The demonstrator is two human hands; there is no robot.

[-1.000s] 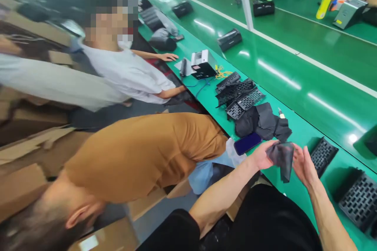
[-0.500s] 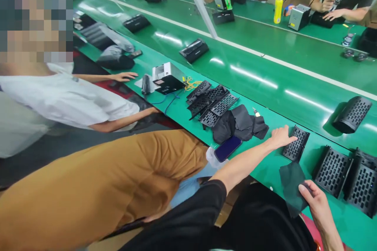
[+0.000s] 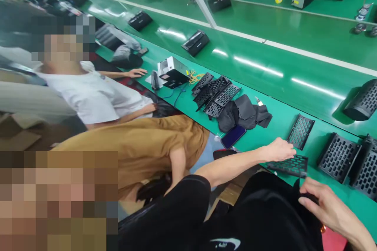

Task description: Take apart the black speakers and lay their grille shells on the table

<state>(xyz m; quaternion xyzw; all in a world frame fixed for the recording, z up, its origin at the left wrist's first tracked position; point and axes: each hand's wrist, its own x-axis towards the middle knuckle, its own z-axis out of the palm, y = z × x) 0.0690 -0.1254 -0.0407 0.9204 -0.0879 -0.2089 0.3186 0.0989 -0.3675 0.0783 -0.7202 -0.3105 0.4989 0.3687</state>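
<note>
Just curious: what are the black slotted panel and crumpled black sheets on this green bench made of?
The black slotted panel looks like moulded matte plastic, going by its even slots. The crumpled black sheets look like soft fabric, going by their limp folds.

A cloth pile [image 3: 243,113] lies on the table [image 3: 282,125] — a phone [image 3: 233,136] just before it. Perforated panels [image 3: 338,157] lie on both sides of the pile.

Bright overhead light, glare streaks on green workbench [image 3: 265,74], warped edges, blocky pixelation
</note>
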